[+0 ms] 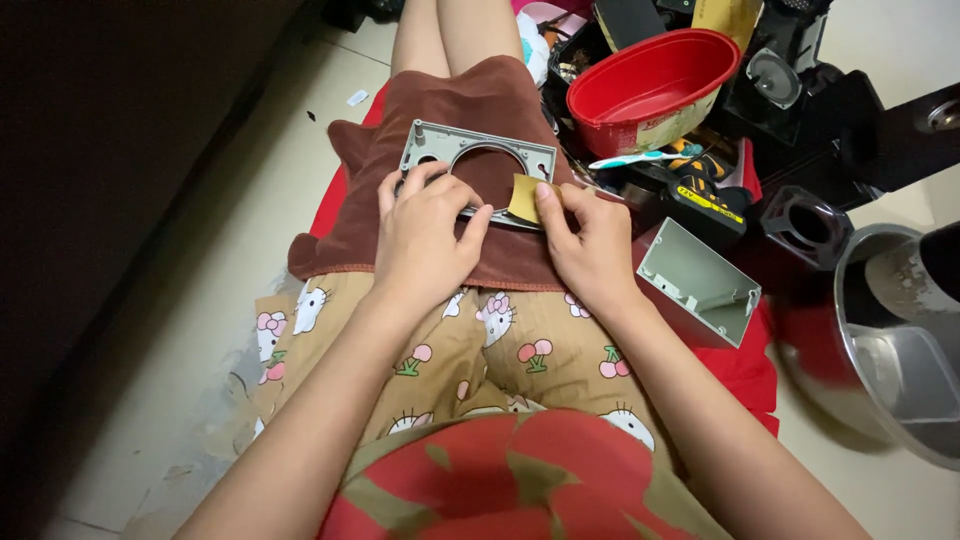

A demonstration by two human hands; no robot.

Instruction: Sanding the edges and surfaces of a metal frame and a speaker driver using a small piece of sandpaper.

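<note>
The person is sitting on the floor (200, 300) with the legs stretched forward, and one brown towel (440, 120) is lying over the lap. On this towel one grey metal plate (478, 160) is resting; it is flat, with one big round hole in the middle and one smaller hole near its left corner.

The left hand (425, 235) is pressing on the near edge of the plate, with the fingers curled over it and the thumb stretched to the right, so the hand is closed on the plate. The right hand (590, 245) is pinching one small piece of tan sandpaper (522, 197) between the thumb and the fingers, and this paper is touching the near right edge of the plate. The two hands are close together, nearly touching.

To the right of the person, just beside the right wrist, one open grey box (700, 285) is lying on a red cloth (745, 370). Further away one red oval bowl (650, 80) is standing on a heap of tools. Below it one toothbrush (640, 158) with a white and blue handle is lying, and near it one black and yellow tool (705, 195). One black part with a round opening (805, 228) is sitting to the right of the tool. At the right border one round metal basin (880, 350) is partly showing.
</note>
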